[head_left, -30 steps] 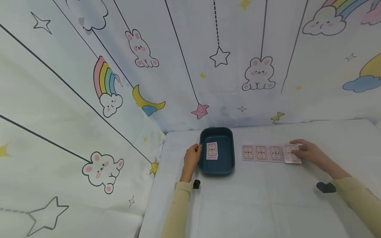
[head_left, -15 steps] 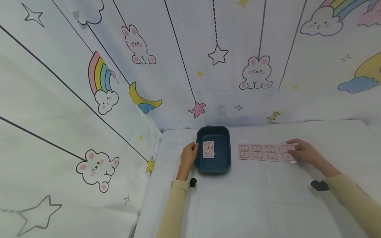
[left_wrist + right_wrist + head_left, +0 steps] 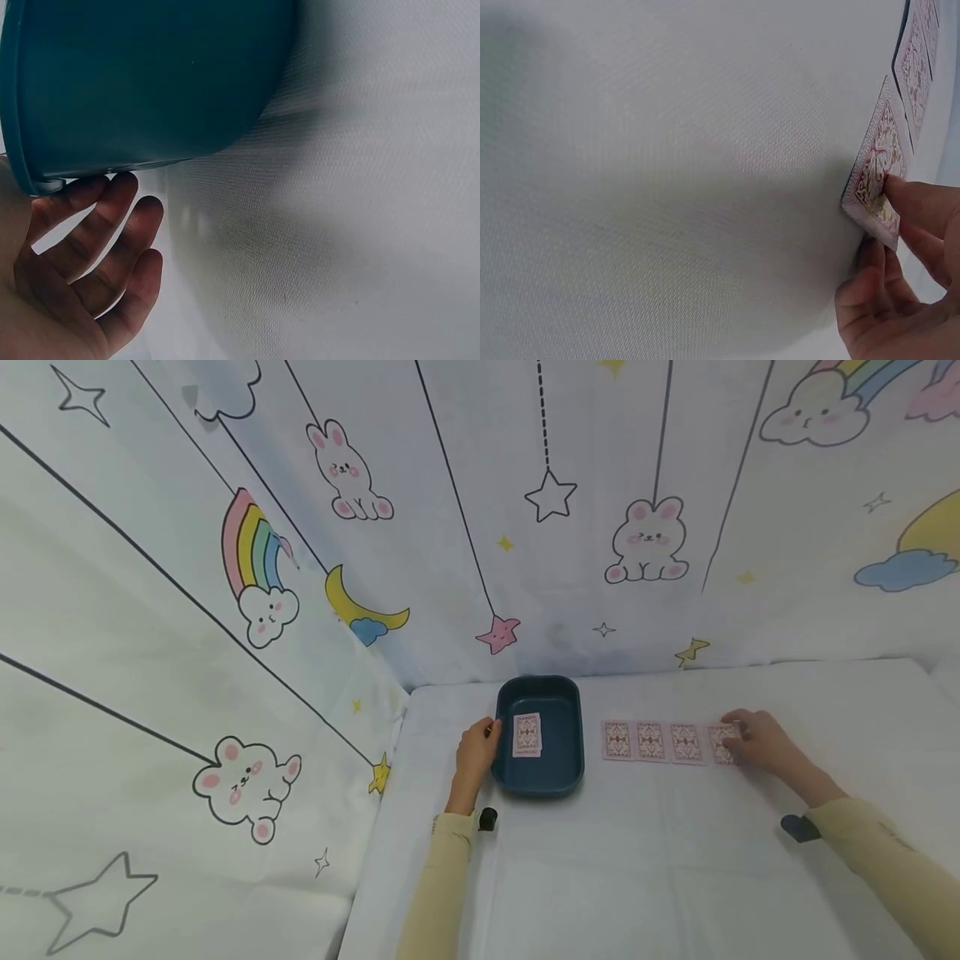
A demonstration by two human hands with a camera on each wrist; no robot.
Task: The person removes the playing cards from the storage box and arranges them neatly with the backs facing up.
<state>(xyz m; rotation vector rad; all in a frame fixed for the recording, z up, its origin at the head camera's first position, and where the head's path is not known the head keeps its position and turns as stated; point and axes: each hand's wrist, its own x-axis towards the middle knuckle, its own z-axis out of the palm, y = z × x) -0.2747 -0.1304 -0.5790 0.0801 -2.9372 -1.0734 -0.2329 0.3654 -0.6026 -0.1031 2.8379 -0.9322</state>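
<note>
In the head view, several patterned playing cards lie face down in a row on the white table, among them a card at the left end [image 3: 618,741]. My right hand [image 3: 763,742] is at the right-end playing card [image 3: 722,743]. The right wrist view shows the thumb on the patterned back of that playing card [image 3: 881,161], with the other fingers at its near edge and underneath. My left hand [image 3: 476,752] holds the left rim of a dark blue tray [image 3: 576,743]. In the left wrist view its curled fingers [image 3: 124,225] touch below the tray's rim; the thumb is hidden.
A small stack of playing cards [image 3: 527,735] lies face down inside the tray, towards its left side. A patterned cloth [image 3: 570,568] hangs behind the table and another stands at the left. Dark wrist-camera pieces [image 3: 487,819] sit at both wrists.
The view has shifted slightly. My right hand has drawn in closer over the right-end card, whose right side is now more covered. My left hand stays at the tray's rim.
</note>
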